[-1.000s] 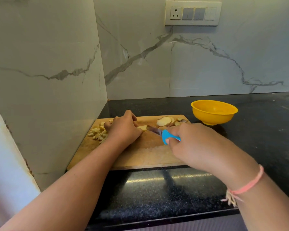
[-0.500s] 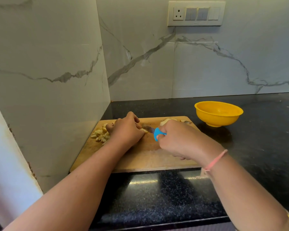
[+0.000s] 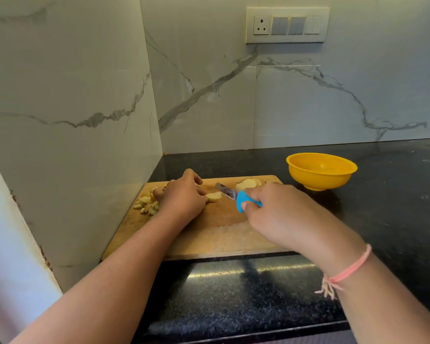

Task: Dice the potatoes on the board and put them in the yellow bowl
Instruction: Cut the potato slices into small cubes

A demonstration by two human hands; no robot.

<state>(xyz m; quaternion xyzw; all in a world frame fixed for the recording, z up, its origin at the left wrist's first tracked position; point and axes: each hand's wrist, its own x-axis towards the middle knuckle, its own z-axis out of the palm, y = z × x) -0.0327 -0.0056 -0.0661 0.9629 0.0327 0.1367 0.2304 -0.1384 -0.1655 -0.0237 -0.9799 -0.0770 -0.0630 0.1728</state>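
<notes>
A wooden cutting board (image 3: 216, 234) lies on the black counter in the corner. My left hand (image 3: 181, 194) rests curled on the board and holds a potato slice (image 3: 214, 196) at its fingertips. My right hand (image 3: 281, 214) grips a knife with a blue handle (image 3: 243, 204); its blade (image 3: 226, 190) points left, just right of the slice and apart from it. A pile of diced potato (image 3: 148, 206) sits at the board's left edge. More slices (image 3: 248, 183) lie at the board's far right. The yellow bowl (image 3: 321, 173) stands right of the board, and I see nothing in it.
Marble walls close in on the left and behind the board. A switch panel (image 3: 287, 25) is high on the back wall. The black counter (image 3: 395, 194) stretches right of the bowl, and its front edge runs below my arms.
The knife has come off the slice and drawn back to the right, showing the blade. My left hand has stayed on the slice.
</notes>
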